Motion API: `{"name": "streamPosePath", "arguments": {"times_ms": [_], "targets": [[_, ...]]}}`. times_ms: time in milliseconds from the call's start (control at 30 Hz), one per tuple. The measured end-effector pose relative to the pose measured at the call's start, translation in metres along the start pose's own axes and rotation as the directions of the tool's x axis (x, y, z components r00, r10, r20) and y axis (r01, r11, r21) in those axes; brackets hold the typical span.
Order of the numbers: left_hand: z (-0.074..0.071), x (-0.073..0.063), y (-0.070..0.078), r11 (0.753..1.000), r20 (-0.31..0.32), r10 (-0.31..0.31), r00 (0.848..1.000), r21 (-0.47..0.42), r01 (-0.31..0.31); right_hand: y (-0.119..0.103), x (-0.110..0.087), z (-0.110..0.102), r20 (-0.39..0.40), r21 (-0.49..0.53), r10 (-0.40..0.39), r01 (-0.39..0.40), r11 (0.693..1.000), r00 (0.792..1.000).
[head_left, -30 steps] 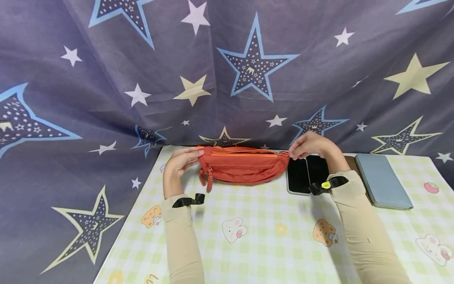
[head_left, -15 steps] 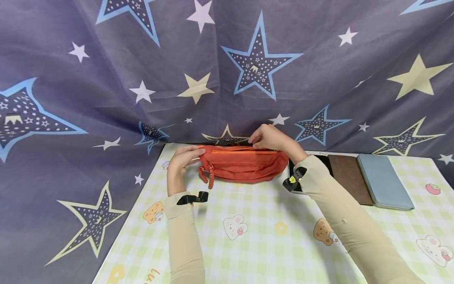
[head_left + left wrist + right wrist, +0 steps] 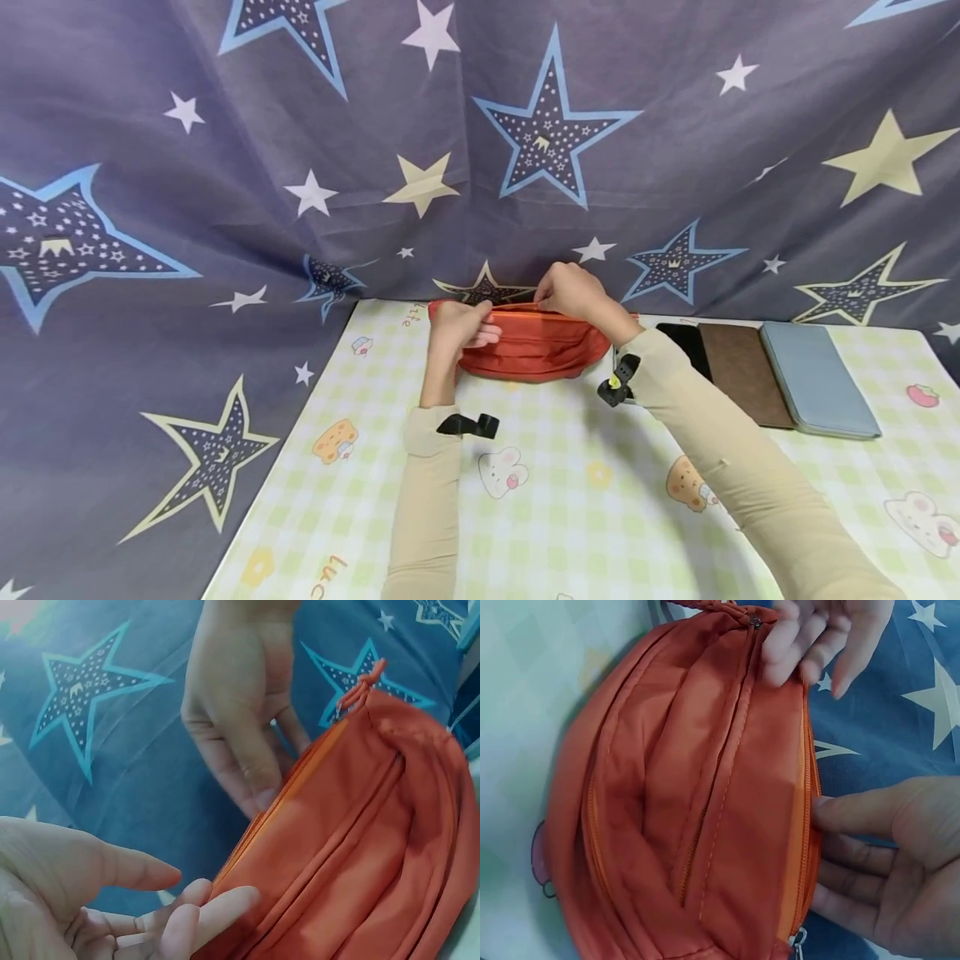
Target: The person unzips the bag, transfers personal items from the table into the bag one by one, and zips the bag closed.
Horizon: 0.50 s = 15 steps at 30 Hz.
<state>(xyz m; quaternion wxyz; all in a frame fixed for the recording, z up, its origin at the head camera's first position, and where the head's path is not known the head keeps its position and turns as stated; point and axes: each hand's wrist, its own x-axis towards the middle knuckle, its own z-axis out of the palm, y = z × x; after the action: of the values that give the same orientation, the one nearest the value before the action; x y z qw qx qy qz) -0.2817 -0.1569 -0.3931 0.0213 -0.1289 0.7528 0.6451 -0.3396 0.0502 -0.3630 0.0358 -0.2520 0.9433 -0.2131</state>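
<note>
The red fabric waist bag with orange zip trim (image 3: 547,350) lies toward the far edge of the green-and-white checked tablecloth (image 3: 570,517), left of centre, its front turned toward you. The orange upper zip (image 3: 807,772) stands narrowly parted; its silver metal slider (image 3: 800,941) is at the bag's right end. The bag's contents cannot be determined.

Your left hand (image 3: 459,329) is at the bag's left part, thumb and fingers spread, fingertips touching the front; this contact likely steadies the near side. Your right hand (image 3: 573,292) appears to pinch the far edge of the opening between thumb and fingers, presumably to keep the two edges apart.

To the right, your beige right sleeve (image 3: 720,446) partly hides a black glossy flat device (image 3: 688,346). Next to it lie a brown leather-look rectangular cover (image 3: 742,371) and, farthest right, a light blue leather-look flat case (image 3: 817,375). The row seemingly leaves each item separately reachable. Beyond hangs a dark blue star-printed curtain (image 3: 495,225).
</note>
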Motion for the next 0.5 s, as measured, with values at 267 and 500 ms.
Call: {"name": "streamPosePath", "arguments": {"times_ms": [267,500], "targets": [[0.022,-0.002,-0.005,0.996,-0.023,-0.078,0.997,0.033,0.079,-0.005,-0.002,-0.002,0.007,-0.017,0.013,-0.013,1.0,1.0],[0.024,-0.004,-0.004,0.948,-0.091,-0.101,0.991,0.293,0.124,-0.008,-0.008,-0.002,0.002,-0.006,0.008,-0.008,1.0,1.0]]}}
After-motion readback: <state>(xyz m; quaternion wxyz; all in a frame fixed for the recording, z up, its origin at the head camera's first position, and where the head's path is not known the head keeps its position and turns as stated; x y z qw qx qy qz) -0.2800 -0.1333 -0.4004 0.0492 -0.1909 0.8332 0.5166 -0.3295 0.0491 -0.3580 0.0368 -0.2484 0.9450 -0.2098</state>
